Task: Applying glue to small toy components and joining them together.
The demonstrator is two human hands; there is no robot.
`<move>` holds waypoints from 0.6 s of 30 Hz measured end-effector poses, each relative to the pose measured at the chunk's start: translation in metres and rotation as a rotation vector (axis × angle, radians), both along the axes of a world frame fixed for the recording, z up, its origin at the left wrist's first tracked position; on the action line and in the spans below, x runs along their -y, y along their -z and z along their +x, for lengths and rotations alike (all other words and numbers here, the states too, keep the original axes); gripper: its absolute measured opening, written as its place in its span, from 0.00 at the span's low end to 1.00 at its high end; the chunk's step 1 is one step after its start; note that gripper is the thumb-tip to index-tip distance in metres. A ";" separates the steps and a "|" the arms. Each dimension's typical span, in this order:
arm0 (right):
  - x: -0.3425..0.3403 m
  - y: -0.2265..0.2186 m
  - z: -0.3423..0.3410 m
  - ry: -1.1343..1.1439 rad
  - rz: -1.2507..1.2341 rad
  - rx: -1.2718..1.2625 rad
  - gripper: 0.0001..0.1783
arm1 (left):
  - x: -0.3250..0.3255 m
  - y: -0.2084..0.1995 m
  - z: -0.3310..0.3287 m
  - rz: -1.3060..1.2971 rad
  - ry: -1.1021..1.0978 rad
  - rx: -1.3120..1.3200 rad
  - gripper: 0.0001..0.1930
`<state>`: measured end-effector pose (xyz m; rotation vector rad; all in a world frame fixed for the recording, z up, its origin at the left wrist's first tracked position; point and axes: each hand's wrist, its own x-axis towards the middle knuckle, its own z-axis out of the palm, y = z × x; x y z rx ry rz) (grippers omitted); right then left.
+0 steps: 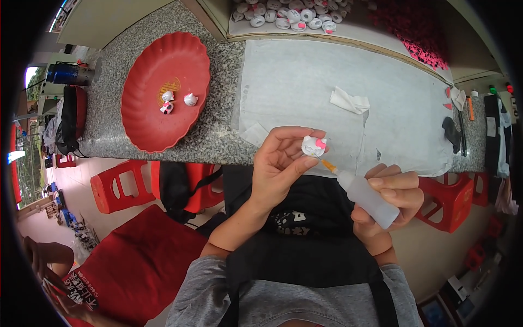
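Observation:
Between the fingertips and thumb of my left hand (280, 163) is a small white cat-head figure (312, 147) with a pink bow. My right hand (396, 195) is wrapped round a translucent white squeeze bottle (371, 200), tilted up to the left. Its narrow amber tip (328, 165) points at the lower edge of the cat head; I cannot tell whether they touch. Several similar white and pink pieces (190, 99) lie in a red scalloped plate (158, 131) at the left.
White paper (294, 82) covers the table ahead, with a crumpled tissue (349, 101) on it. Behind, a shelf holds many white pieces (297, 13) and a pink heap (425, 49). Red stools (122, 185) stand below the table edge. Another person in a red garment (141, 261) is at the lower left.

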<state>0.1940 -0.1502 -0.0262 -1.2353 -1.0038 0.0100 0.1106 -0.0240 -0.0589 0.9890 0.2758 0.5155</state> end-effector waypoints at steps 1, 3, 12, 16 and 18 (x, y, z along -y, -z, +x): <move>-0.001 0.000 -0.001 0.038 -0.008 0.031 0.24 | 0.000 0.000 0.000 -0.009 -0.001 -0.001 0.18; -0.003 0.000 -0.002 0.079 -0.017 0.064 0.23 | 0.000 0.000 -0.001 -0.012 -0.001 -0.002 0.18; -0.003 -0.001 -0.003 0.088 -0.010 0.077 0.24 | 0.001 -0.002 -0.002 -0.011 0.018 0.001 0.18; -0.001 -0.001 -0.004 0.066 -0.007 0.071 0.24 | 0.001 -0.001 -0.002 -0.005 0.011 0.015 0.18; 0.000 -0.001 -0.004 0.057 -0.010 0.064 0.23 | 0.001 0.000 -0.003 -0.002 0.008 0.011 0.18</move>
